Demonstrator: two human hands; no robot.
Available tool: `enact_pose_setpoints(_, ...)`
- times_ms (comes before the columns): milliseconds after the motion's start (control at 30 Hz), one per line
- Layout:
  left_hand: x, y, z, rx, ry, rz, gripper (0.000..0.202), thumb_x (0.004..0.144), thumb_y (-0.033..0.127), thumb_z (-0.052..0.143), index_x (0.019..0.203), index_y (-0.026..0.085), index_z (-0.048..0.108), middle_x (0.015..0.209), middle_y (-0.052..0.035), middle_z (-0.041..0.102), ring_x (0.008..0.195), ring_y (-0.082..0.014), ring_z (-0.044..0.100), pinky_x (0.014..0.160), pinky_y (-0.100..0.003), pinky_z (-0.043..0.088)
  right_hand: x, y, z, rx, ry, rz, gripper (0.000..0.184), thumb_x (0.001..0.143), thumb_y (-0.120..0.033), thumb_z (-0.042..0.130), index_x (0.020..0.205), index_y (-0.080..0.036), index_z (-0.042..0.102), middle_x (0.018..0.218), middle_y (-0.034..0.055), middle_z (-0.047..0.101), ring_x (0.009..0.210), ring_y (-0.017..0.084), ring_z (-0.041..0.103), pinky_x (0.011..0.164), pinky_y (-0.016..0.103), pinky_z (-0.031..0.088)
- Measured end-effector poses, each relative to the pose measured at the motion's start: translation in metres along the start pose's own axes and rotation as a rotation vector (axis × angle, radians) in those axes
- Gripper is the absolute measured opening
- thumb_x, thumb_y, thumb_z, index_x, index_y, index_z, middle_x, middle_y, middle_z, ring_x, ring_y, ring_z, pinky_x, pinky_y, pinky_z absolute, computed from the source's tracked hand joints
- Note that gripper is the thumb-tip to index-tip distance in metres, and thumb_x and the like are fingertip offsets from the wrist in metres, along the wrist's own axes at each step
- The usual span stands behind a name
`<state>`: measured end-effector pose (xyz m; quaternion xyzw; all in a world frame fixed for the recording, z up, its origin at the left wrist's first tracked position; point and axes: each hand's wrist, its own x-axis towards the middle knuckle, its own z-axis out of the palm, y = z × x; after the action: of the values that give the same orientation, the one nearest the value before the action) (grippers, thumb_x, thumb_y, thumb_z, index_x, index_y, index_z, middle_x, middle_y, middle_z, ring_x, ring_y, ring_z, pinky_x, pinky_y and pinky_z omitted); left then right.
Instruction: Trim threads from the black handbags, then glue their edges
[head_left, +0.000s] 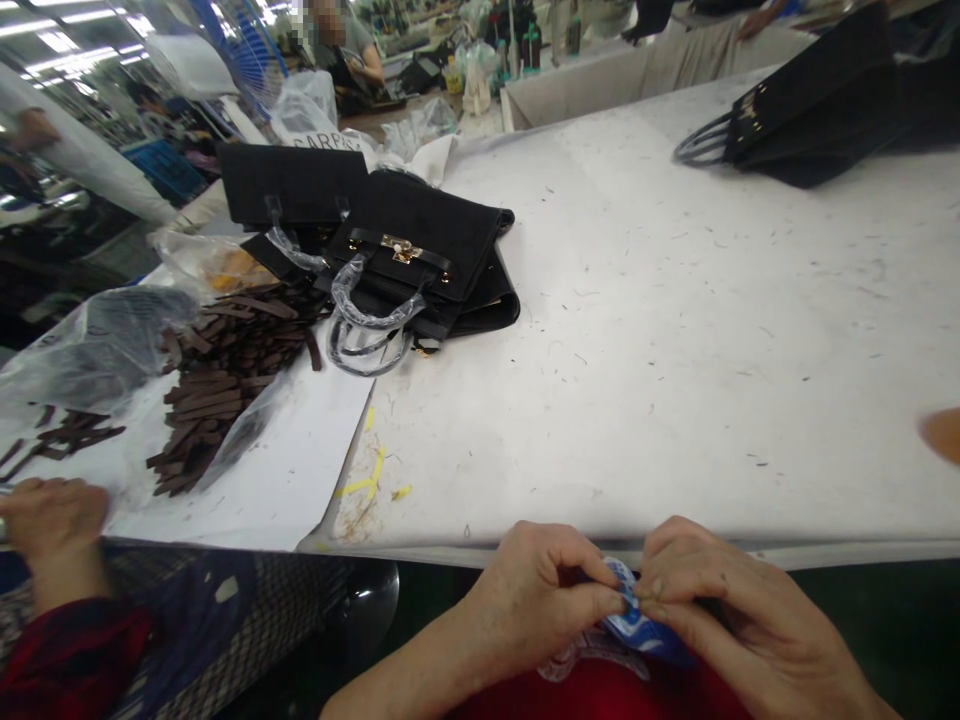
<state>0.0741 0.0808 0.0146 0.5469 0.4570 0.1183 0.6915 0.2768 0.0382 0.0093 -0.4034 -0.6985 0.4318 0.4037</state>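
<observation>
My left hand [536,600] and my right hand [720,610] meet at the bottom of the view, just below the near edge of the white table [675,330]. Both pinch a small blue and white wrapper [634,620] between thumb and fingers. The fingers of each hand are closed on it. Most of the wrapper is hidden under my fingers, and I cannot make out what is inside it.
A stack of black handbags [420,260] with plastic-wrapped handles lies at the table's left. Beside it are brown leather strips [217,380] and clear plastic bags [90,350]. A co-worker's hand [49,520] rests at the left edge. Another black bag [810,110] lies far right.
</observation>
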Motion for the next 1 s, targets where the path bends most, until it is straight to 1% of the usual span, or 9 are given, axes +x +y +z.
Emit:
enact_pose_setpoints(100,0.001,-0.006,0.004,-0.156,0.076,-0.064,0.015,0.068,0.025,0.079,0.074,0.013,0.072,0.076,-0.0047,0.072,0.067,-0.0125,0.063,0.065,-0.024,0.049,-0.002,0.003,0.001,0.038,0.038,0.019,0.018,0.092,-0.008,0.057,0.093,-0.027,0.059,0.080,-0.0004,0.067,0.078,0.015,0.063,0.065,0.026,0.054)
enact_pose_setpoints(200,0.001,-0.008,0.005,-0.308,0.053,-0.091,0.025,0.066,0.027,0.083,0.079,0.013,0.066,0.077,-0.0040,0.072,0.065,-0.0115,0.063,0.065,-0.025,0.050,-0.005,0.007,0.002,0.077,0.073,0.055,0.019,0.091,-0.008,0.059,0.093,-0.027,0.060,0.082,-0.0003,0.068,0.081,0.016,0.065,0.067,0.027,0.055)
enact_pose_setpoints(300,-0.002,-0.009,0.004,-0.379,0.004,-0.075,0.027,0.074,0.034,0.078,0.081,0.013,0.062,0.076,-0.0037,0.069,0.066,-0.0106,0.062,0.066,-0.025,0.050,-0.009,0.009,0.003,0.111,0.098,0.092,0.020,0.090,-0.008,0.061,0.093,-0.028,0.061,0.084,-0.0003,0.068,0.083,0.017,0.066,0.069,0.027,0.055)
enact_pose_setpoints(433,-0.007,-0.010,0.002,-0.410,-0.055,0.016,0.028,0.083,0.039,0.070,0.090,0.012,0.064,0.082,-0.0048,0.066,0.070,-0.0094,0.058,0.070,-0.025,0.048,-0.012,0.010,0.002,0.151,0.129,0.117,0.019,0.089,-0.008,0.063,0.090,-0.027,0.062,0.082,-0.0002,0.069,0.082,0.018,0.066,0.070,0.029,0.055)
enact_pose_setpoints(533,-0.010,-0.011,0.000,-0.396,-0.079,0.030,0.028,0.083,0.035,0.072,0.096,0.012,0.065,0.089,-0.0064,0.066,0.071,-0.0090,0.057,0.067,-0.024,0.046,-0.013,0.012,0.003,0.170,0.143,0.126,0.020,0.088,-0.008,0.064,0.090,-0.028,0.063,0.081,-0.0005,0.069,0.083,0.018,0.066,0.072,0.029,0.055)
enact_pose_setpoints(733,-0.009,-0.020,-0.003,-0.443,-0.096,-0.025,0.028,0.072,0.021,0.081,0.092,0.013,0.063,0.087,-0.0050,0.067,0.071,-0.0098,0.061,0.068,-0.024,0.049,-0.010,0.012,0.002,0.145,0.188,0.132,0.020,0.087,-0.009,0.065,0.090,-0.029,0.062,0.082,-0.0016,0.067,0.085,0.017,0.065,0.072,0.027,0.054)
enact_pose_setpoints(833,-0.007,-0.023,-0.005,-0.435,-0.086,0.063,0.018,0.076,0.022,0.078,0.085,0.012,0.066,0.088,-0.0057,0.068,0.073,-0.0097,0.062,0.069,-0.023,0.049,-0.008,0.010,0.000,0.145,0.194,0.098,0.020,0.087,-0.009,0.064,0.088,-0.029,0.061,0.079,-0.0025,0.067,0.082,0.016,0.065,0.073,0.026,0.054)
enact_pose_setpoints(900,-0.007,-0.023,-0.006,-0.350,-0.049,0.164,0.014,0.079,0.023,0.077,0.081,0.012,0.069,0.090,-0.0072,0.070,0.076,-0.0108,0.063,0.071,-0.024,0.049,-0.009,0.011,-0.001,0.158,0.181,0.097,0.020,0.088,-0.009,0.063,0.088,-0.029,0.061,0.079,-0.0026,0.067,0.082,0.016,0.065,0.075,0.027,0.054)
enact_pose_setpoints(1000,-0.008,-0.021,-0.007,-0.231,0.022,0.284,0.011,0.080,0.023,0.075,0.077,0.013,0.071,0.089,-0.0077,0.071,0.077,-0.0119,0.064,0.072,-0.024,0.049,-0.017,0.015,-0.002,0.196,0.149,0.216,0.017,0.089,-0.017,0.063,0.097,-0.032,0.062,0.089,-0.0018,0.067,0.088,0.016,0.066,0.078,0.027,0.055)
